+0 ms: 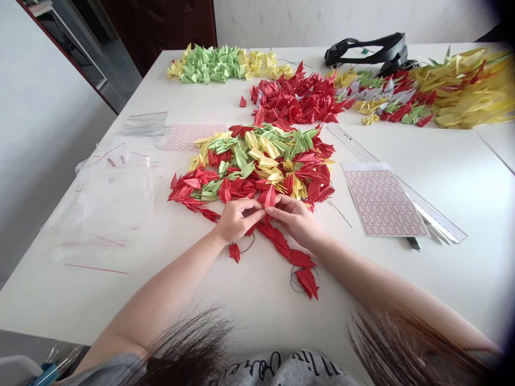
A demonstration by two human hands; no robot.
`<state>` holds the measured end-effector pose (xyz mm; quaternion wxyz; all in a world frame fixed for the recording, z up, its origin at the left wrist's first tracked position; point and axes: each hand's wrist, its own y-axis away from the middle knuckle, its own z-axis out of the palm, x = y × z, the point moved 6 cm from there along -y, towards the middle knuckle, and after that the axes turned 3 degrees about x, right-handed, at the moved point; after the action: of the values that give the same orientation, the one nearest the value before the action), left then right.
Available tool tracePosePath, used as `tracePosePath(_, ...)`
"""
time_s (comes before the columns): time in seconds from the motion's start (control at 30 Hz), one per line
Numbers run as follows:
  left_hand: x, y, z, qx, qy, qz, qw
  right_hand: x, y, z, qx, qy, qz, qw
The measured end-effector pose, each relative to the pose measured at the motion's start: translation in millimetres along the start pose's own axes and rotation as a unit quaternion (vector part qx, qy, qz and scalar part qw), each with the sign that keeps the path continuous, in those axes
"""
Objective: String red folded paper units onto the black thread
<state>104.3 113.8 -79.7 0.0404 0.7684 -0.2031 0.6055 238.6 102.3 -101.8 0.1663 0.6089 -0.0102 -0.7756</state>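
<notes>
Between the fingertips of both hands is a red folded paper crane (267, 197), its pointed end up. My left hand (238, 219) pinches it from the left, and my right hand (294, 217) pinches it from the right. A string of red paper cranes (277, 239) trails below the hands toward me. A dark thread (295, 281) loops beside the lowest crane on it. Another small red crane (234, 252) lies on a thread under my left hand. Just beyond the fingers spreads a pile of red, green and yellow cranes (261, 155).
Clear plastic bags (112, 198) lie at left. A label sheet (384, 201) rests over a ruler (450, 228) at right, near a needle-like stick (340, 213). Farther back are red cranes (298, 96), green cranes (211, 64), yellow cranes (466, 91) and a black headset-like frame (368, 52).
</notes>
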Motion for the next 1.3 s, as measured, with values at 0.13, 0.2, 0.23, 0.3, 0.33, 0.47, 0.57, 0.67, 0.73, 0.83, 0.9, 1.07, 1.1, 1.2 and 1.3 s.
tracePosePath(0.13, 4, 1, 0.2, 0.004, -0.047, 0.032, 0.998, -2, 0, 0, 0.003, 0.012, -0.004, 1.000)
tracePosePath(0.2, 4, 1, -0.1, 0.007, -0.046, 0.027, 0.999, 0, 0, 0, 0.006, -0.009, 0.008, 1.000)
tracePosePath(0.23, 3, 0, -0.4, 0.008, -0.040, 0.018, 0.999, 1, 0, 0, 0.006, -0.025, 0.018, 1.000)
tracePosePath(0.3, 1, 0, -0.6, 0.007, -0.018, -0.002, 1.000, 3, -2, -1, 0.005, -0.055, 0.036, 0.998)
tracePosePath(0.33, -1, 0, -0.7, 0.006, -0.005, -0.013, 1.000, 4, -3, -2, 0.003, -0.065, 0.041, 0.997)
tracePosePath(0.47, -6, 0, -1.5, 0.000, 0.032, -0.050, 0.998, 4, -5, -4, -0.003, -0.068, 0.039, 0.997)
tracePosePath(0.57, -7, 0, -1.6, -0.005, 0.054, -0.054, 0.997, 4, -6, -6, -0.002, -0.081, 0.030, 0.996)
tracePosePath(0.67, -7, 1, -0.8, -0.009, 0.061, -0.051, 0.997, 3, -7, -6, -0.014, -0.109, 0.019, 0.994)
tracePosePath(0.73, -5, 1, 0.0, -0.014, 0.050, -0.047, 0.998, 3, -7, -4, -0.035, -0.100, 0.021, 0.994)
tracePosePath(0.83, -2, 2, 1.8, -0.034, 0.044, -0.043, 0.998, 2, -7, -1, -0.071, -0.095, 0.044, 0.992)
tracePosePath(0.9, 0, 2, 2.9, -0.051, 0.055, -0.044, 0.996, 3, -7, -1, -0.077, -0.118, 0.068, 0.988)
tracePosePath(1.07, 4, 2, 3.4, -0.071, 0.051, -0.032, 0.996, 5, -6, -1, -0.112, -0.078, 0.097, 0.986)
tracePosePath(1.1, 4, 2, 3.5, -0.074, 0.053, -0.029, 0.995, 5, -6, -1, -0.125, -0.059, 0.098, 0.986)
tracePosePath(1.2, 4, 2, 5.1, -0.093, 0.064, -0.029, 0.993, 4, -4, 0, -0.160, -0.006, 0.094, 0.983)
tracePosePath(1.3, 2, 3, 6.4, -0.107, 0.077, -0.035, 0.991, -2, -1, 4, -0.205, 0.062, 0.073, 0.974)
